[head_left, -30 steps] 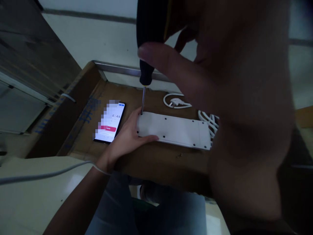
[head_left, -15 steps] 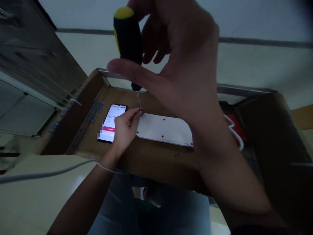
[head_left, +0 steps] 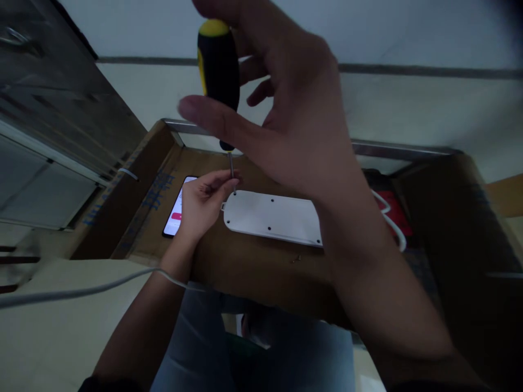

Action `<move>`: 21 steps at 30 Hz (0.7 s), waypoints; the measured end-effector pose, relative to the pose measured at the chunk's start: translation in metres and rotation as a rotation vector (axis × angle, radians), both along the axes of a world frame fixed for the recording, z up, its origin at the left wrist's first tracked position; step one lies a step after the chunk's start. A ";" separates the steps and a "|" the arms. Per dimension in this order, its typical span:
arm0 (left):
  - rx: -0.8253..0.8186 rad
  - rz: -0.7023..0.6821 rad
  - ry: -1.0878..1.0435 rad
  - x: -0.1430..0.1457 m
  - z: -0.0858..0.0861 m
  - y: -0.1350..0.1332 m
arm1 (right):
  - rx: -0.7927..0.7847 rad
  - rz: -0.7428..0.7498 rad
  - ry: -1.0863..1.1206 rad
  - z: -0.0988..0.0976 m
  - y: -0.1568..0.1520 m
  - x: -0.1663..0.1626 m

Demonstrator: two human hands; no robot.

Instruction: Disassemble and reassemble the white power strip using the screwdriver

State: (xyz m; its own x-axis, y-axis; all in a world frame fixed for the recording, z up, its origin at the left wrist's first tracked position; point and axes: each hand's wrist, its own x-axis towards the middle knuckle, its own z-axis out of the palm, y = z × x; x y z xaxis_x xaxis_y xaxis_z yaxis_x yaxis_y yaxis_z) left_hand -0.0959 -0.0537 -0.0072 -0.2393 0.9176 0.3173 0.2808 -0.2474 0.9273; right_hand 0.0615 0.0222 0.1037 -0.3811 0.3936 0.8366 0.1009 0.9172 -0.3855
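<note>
On a brown cardboard worktop [head_left: 241,269] with raised sides, a long, white, round-cornered plastic casing [head_left: 272,218] lies flat, small dark holes dotting its face and a little loop at its left end. Its right end is hidden behind the person's right forearm. Above its far left corner, a black-and-yellow screwdriver [head_left: 220,65] stands nearly upright, its tip at the corner hole. The right hand [head_left: 292,106] is wrapped loosely about the handle, thumb across the front. The left hand [head_left: 202,201] pinches the thin metal shaft near the tip between thumb and fingers. Behind that hand, partly covered, lies a black-edged smartphone [head_left: 175,212] with a lit screen. Tiny metal screws [head_left: 296,259] rest near the casing's front edge. At right, a white cable [head_left: 396,231] curves beside a flat red item [head_left: 394,209].
</note>
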 end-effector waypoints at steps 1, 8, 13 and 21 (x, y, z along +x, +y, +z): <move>-0.004 0.014 -0.010 0.000 0.002 0.002 | 0.033 -0.021 0.025 -0.004 0.006 -0.003; -0.068 -0.070 0.003 -0.009 0.022 0.022 | -0.069 0.147 0.206 -0.014 0.015 -0.013; -0.154 -0.328 0.082 -0.022 0.038 0.039 | -0.284 0.165 0.179 -0.002 -0.004 -0.007; -0.216 -0.578 0.058 -0.042 0.050 0.048 | -0.356 0.325 0.289 -0.005 0.003 -0.011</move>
